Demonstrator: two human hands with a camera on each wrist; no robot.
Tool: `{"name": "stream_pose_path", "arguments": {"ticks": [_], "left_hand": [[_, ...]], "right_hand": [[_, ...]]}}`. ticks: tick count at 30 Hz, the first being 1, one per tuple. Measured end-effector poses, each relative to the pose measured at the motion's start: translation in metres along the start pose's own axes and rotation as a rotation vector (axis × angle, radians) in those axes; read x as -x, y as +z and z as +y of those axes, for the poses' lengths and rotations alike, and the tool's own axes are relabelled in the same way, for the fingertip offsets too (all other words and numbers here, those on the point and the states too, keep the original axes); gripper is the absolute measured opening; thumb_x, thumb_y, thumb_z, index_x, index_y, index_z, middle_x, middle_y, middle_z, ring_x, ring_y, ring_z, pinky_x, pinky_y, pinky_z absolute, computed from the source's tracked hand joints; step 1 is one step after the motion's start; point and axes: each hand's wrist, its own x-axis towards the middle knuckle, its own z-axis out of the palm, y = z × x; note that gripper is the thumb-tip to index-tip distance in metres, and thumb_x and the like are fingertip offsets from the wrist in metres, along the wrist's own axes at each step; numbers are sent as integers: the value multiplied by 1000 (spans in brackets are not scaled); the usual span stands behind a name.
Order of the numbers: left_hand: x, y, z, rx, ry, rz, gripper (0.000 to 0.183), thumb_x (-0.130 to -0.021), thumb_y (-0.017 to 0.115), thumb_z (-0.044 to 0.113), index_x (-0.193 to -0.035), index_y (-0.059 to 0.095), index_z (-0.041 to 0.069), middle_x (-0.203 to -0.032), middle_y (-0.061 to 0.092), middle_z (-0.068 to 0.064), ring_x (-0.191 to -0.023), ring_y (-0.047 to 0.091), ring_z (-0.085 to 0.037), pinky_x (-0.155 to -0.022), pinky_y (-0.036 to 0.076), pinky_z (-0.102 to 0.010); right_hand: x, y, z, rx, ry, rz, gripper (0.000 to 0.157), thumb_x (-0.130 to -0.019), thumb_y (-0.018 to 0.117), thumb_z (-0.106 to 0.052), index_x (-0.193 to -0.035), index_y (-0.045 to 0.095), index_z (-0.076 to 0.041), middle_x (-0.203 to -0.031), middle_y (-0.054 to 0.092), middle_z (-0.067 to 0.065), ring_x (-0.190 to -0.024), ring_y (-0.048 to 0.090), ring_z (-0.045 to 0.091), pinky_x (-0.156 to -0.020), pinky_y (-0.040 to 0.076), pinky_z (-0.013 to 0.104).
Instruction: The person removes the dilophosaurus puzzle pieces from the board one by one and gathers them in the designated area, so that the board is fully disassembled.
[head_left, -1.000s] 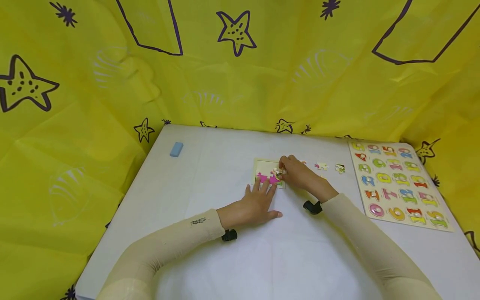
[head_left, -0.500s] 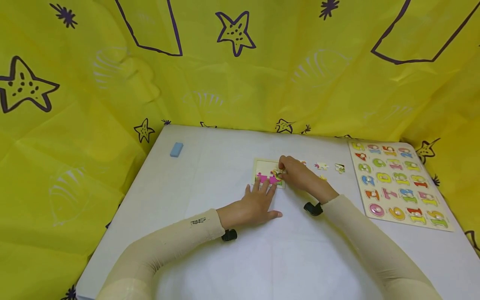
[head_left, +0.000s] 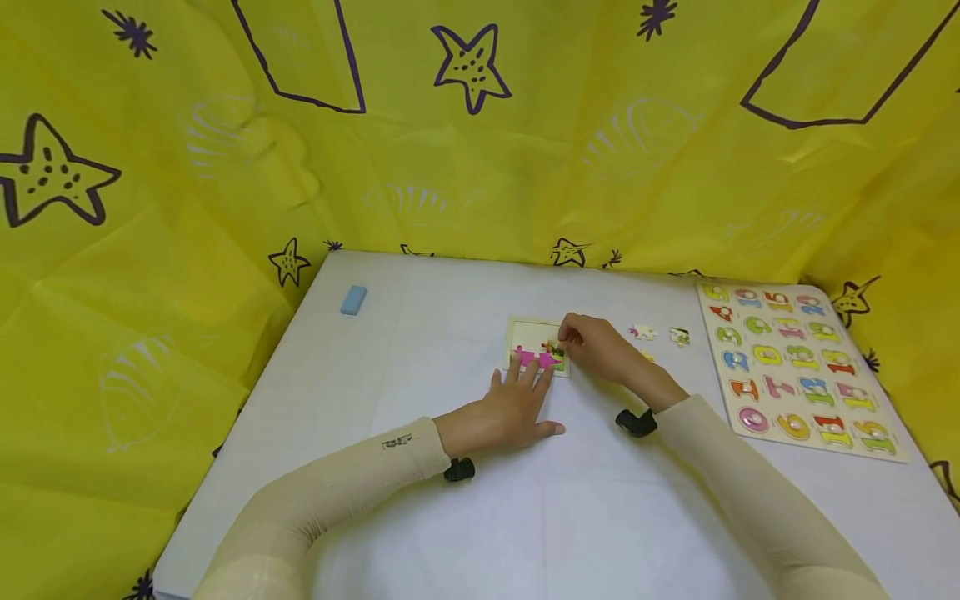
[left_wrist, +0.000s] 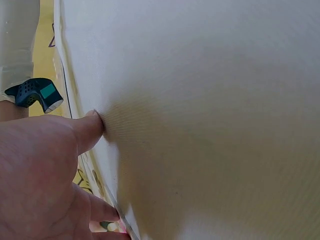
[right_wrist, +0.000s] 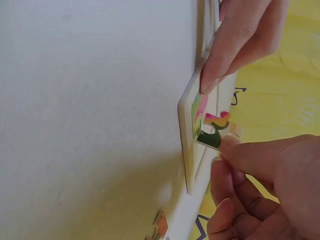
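Observation:
A small wooden puzzle tray [head_left: 534, 332] lies on the table, with pink jigsaw pieces [head_left: 527, 357] along its near side. My left hand [head_left: 512, 412] rests with spread, straight fingers on the tray's near edge and the pink pieces. In the left wrist view its thumb [left_wrist: 90, 131] touches the white surface. Between thumb and index finger, my right hand [head_left: 596, 346] pinches a jigsaw piece [right_wrist: 210, 137] marked with dark green, orange and pink. That piece is tilted over the tray's right side, close to the pieces lying inside. The right hand's other fingers are curled under.
Loose jigsaw pieces [head_left: 643, 332] lie to the right of the tray, one partly behind the right wrist. Farther right is a number puzzle board [head_left: 780, 400] with colourful numerals. A blue block [head_left: 353, 299] sits at the back left. Yellow patterned cloth [head_left: 480, 183] surrounds the table.
My right hand has shifted slightly right, and the pinched jigsaw piece now shows a different side to the head camera. The left hand and tray have stayed in place.

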Motion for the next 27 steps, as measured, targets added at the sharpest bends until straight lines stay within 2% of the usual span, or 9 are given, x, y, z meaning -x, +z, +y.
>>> {"name": "stream_pose_path", "arguments": {"ticks": [5, 11, 17, 21, 27], "left_hand": [[-1, 0, 0, 5, 4, 0, 95, -102, 51, 69, -170, 19, 12, -176, 19, -15, -161, 16, -44, -123, 29, -64], [-2, -1, 1, 7, 4, -3, 96, -101, 53, 69, -170, 19, 12, -176, 19, -14, -161, 16, -44, -123, 29, -64], [-2, 0, 1, 10, -1, -11, 96, -101, 53, 69, -170, 18, 12, -176, 18, -13, -161, 16, -44, -123, 29, -64], [-2, 0, 1, 10, -7, -12, 96, -101, 54, 68, -170, 18, 13, -176, 18, -13, -162, 16, -44, -124, 28, -64], [-1, 0, 1, 19, -6, -13, 96, -101, 54, 68, -170, 18, 12, -176, 18, -13, -162, 16, -44, -124, 28, -64]], "right_hand": [[6, -13, 6, -42, 7, 37, 9, -105, 64, -6, -112, 67, -2, -104, 71, 14, -98, 65, 29, -91, 54, 47], [20, -44, 18, -56, 78, 84, 15, -106, 64, -10, -116, 69, -1, -109, 74, 18, -103, 67, 33, -89, 54, 46], [40, -84, 42, -39, 179, 150, 24, -109, 60, -19, -121, 70, 0, -113, 73, 24, -99, 64, 34, -76, 51, 34], [56, -107, 64, -16, 232, 76, 29, -110, 58, -22, -122, 69, 3, -114, 70, 25, -97, 63, 35, -75, 51, 32], [78, -123, 95, 0, 258, -143, 26, -110, 58, -18, -119, 67, 5, -107, 71, 15, -94, 62, 27, -79, 51, 35]]}}
